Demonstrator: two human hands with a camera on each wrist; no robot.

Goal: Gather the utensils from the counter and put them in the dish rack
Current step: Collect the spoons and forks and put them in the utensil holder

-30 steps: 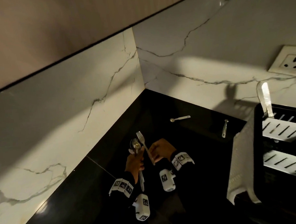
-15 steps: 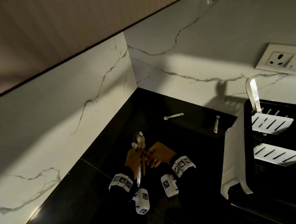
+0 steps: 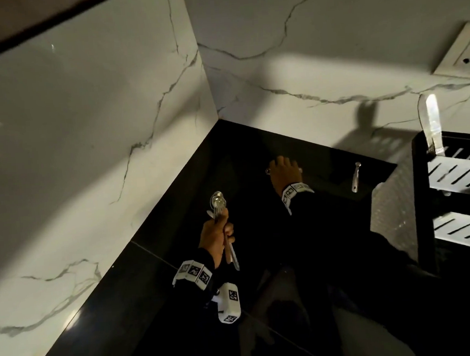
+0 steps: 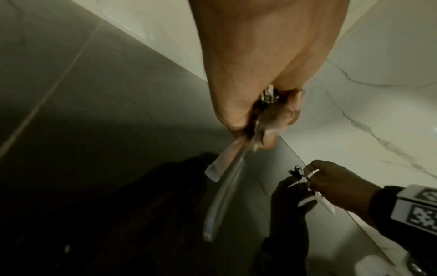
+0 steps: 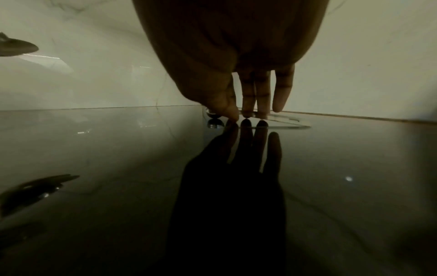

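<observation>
My left hand (image 3: 218, 231) grips a bundle of steel utensils (image 3: 218, 204) upright, heads up, above the black counter (image 3: 165, 307); their handles (image 4: 222, 168) stick out below the fist (image 4: 260, 115). Farther back near the wall, my right hand (image 3: 283, 164) reaches down to a small spoon (image 5: 283, 119) that lies flat on the counter. The right fingers (image 5: 248, 104) are straight, and their tips and the thumb touch its handle. Another steel utensil (image 3: 356, 180) lies right of that hand. The dish rack (image 3: 392, 214) stands at the right.
Marble walls (image 3: 100, 131) meet in a corner behind the counter. A knife-like blade (image 3: 431, 122) stands upright in the rack's corner. A wall socket (image 3: 467, 56) sits above the rack. The glossy counter mirrors my hands.
My right hand left the bundle and moved back and right to the small spoon by the wall. The fork now sits with the spoons in my left hand.
</observation>
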